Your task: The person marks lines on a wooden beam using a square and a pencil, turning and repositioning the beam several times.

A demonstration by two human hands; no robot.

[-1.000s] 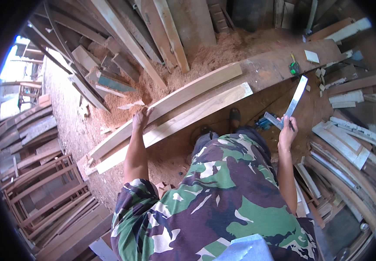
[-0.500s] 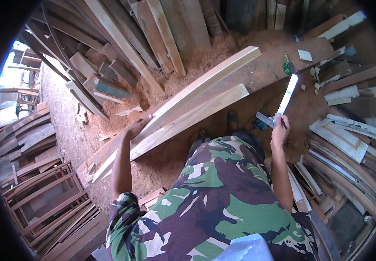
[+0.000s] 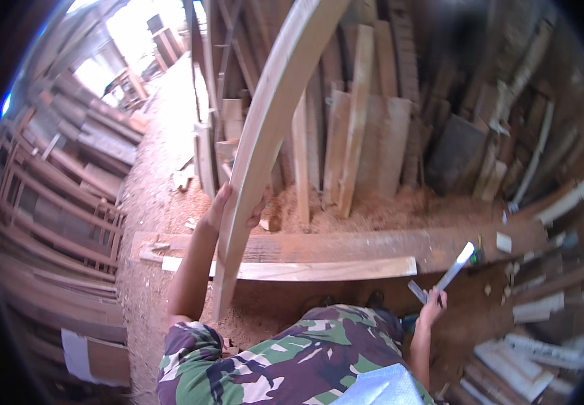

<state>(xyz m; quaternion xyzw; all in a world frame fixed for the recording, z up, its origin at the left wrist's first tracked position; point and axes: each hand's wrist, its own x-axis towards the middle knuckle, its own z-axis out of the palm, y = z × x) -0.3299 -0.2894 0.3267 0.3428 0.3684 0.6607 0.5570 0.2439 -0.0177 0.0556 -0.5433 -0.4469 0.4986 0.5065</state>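
Observation:
My left hand (image 3: 219,208) is closed around a long pale wooden plank (image 3: 263,128). The plank stands steeply tilted, its lower end beside my forearm and its top running past the upper edge of the view. On the right, my right hand (image 3: 432,310) grips a carpenter's square (image 3: 455,266) with a bright metal blade pointing up and away. A small dark stick, perhaps a pencil, shows by its fingers. A second pale plank (image 3: 305,270) lies along the near edge of the low wooden bench (image 3: 373,244).
At the bench's right end are a green tape measure (image 3: 477,256) and a small white offcut (image 3: 504,242). Boards (image 3: 386,145) lean upright behind, above reddish sawdust (image 3: 400,209). Wooden frames (image 3: 69,209) are stacked at left; more offcuts (image 3: 538,307) lie at right.
My left hand has lifted one plank off the bench and tipped it up steeply. The view has turned and risen. My right hand keeps hold of the square.

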